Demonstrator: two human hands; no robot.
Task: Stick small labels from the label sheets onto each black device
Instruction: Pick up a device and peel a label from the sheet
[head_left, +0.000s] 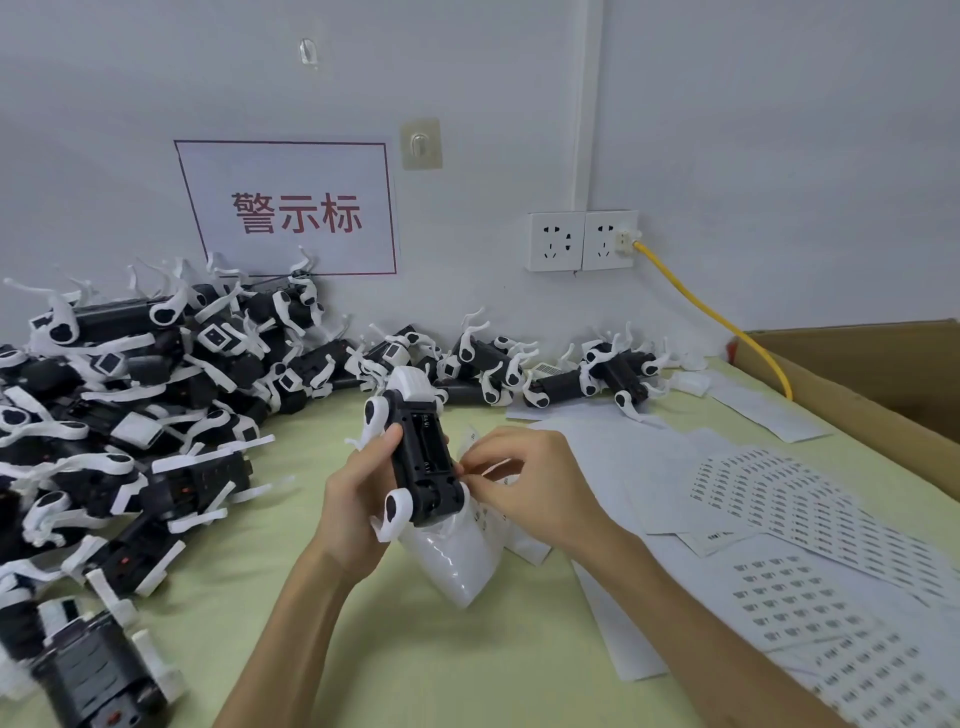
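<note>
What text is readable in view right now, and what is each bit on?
"警示标", in red, on the wall sign.
Label sheets: rows of print, too small to read.
Barcode label at the back: blurred, unreadable.
Held device: faint marks in its recess, unreadable.

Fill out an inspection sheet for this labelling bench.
Surface: pale green table, covered at left and right.
Job's things: one black device in hand; pile of devices at left and along the wall; label sheets at right.
Clutter: blank backing sheets; glossy white object under the hands.
Hands: left hand grips the device; right hand pinches a label strip at its side.
Cables: yellow cable runs from wall socket down to the cardboard box.
Surroundings: white wall, red-lettered sign, hook.
</note>
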